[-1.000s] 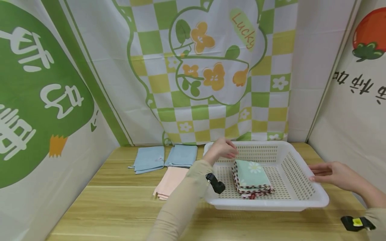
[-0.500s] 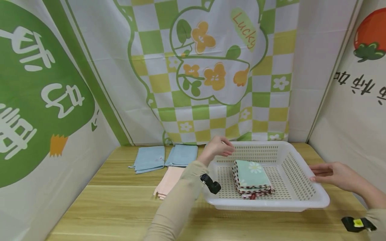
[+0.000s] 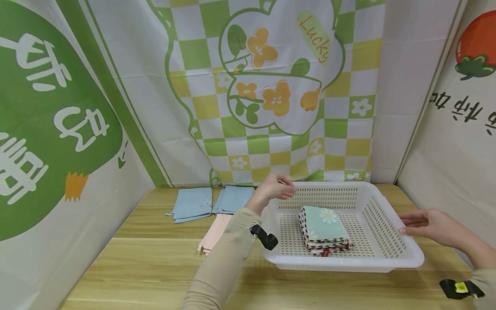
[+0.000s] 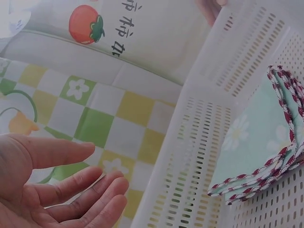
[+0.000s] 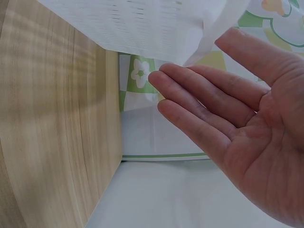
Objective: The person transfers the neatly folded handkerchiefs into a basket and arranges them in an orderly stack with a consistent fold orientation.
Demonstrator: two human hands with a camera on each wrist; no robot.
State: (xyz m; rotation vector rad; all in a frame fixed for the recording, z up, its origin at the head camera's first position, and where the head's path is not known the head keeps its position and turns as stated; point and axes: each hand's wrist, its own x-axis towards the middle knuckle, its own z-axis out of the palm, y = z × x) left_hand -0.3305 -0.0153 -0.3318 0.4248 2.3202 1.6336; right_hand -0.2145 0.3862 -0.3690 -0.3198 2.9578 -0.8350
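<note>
A white plastic basket [image 3: 373,261] with slotted walls stands on the table. Inside lies a stack of folded mint-green towels [image 3: 325,224] with daisy prints; their dark red and white braided edges show in the left wrist view. My left hand [image 3: 273,189] hovers over the basket's back left corner. Its fingers are loosely bent and hold nothing, as the left wrist view shows of the hand [image 4: 61,185]. My right hand [image 3: 438,226] is at the basket's right rim, fingers extended along the outside. Whether its fingertips touch the wall [image 5: 137,23] I cannot tell.
Left of the basket, two folded light blue cloths [image 3: 192,204] lie side by side on the wooden table [image 3: 147,267]. A folded pink cloth [image 3: 215,232] lies in front, partly hidden by my left sleeve [image 3: 221,262]. Printed curtains [image 3: 271,155] hang behind and at both sides.
My left hand has drifted left and slightly up, away from the towel stack toward the basket's back left corner. The right hand, basket and towels stay as they were.
</note>
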